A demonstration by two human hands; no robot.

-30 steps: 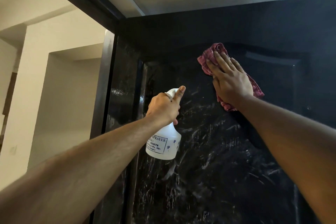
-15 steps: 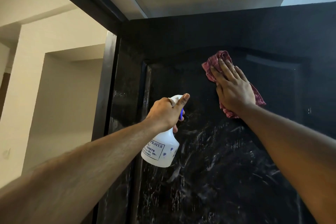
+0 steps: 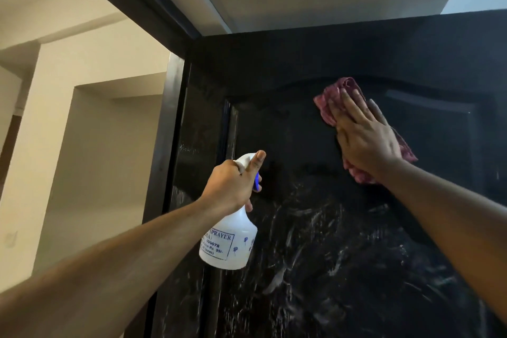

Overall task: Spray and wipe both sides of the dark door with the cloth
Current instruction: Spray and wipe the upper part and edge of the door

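The dark door (image 3: 315, 228) fills the right of the view, standing open beside a cream wall (image 3: 96, 159), its lower panel streaked with pale wet smears; the red cloth (image 3: 333, 103) lies flat against the upper panel under the right hand (image 3: 365, 137), fingers straight and pressing; the left hand (image 3: 233, 186) grips a white spray bottle (image 3: 229, 241) near the door's edge.

The right hand (image 3: 367, 137) is covering the middle of the cloth (image 3: 326, 107), leaving only its two ends showing. The left hand (image 3: 230, 186) is hiding the neck and most of the trigger of the spray bottle (image 3: 233, 241), and its forearm is covering the left of the label (image 3: 218, 245), whose small print is blurring past reading. The dark door (image 3: 329, 228) is running out at the right and bottom edges.
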